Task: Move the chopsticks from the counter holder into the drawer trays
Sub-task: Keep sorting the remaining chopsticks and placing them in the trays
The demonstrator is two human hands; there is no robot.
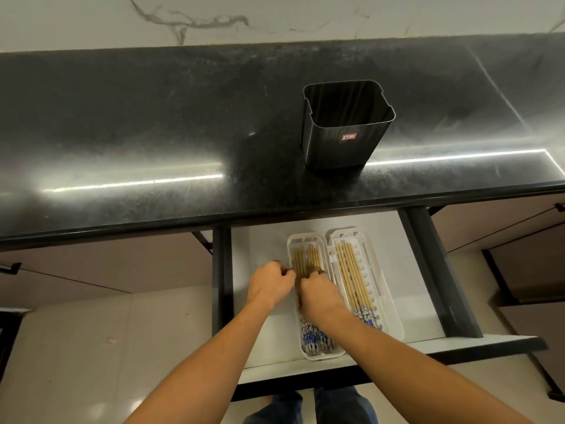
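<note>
A dark metal holder (345, 142) stands on the black counter (153, 133) and looks empty inside. Below it the drawer (263, 252) is pulled out with two white trays side by side. The right tray (388, 301) holds several wooden chopsticks (354, 276) with blue patterned ends. The left tray (295, 240) holds another bunch of chopsticks (305, 258). My left hand (269, 286) is at the left tray's left rim, fingers curled against the chopsticks. My right hand (318, 295) lies over the middle of that bunch, fingers curled down onto it.
The drawer's dark side rails (434, 270) run along both sides and its front edge (458, 347) is nearest me. Cabinet fronts (91, 264) flank the drawer. A pale tiled floor (91, 347) lies below, with my legs (315, 405) under the drawer front.
</note>
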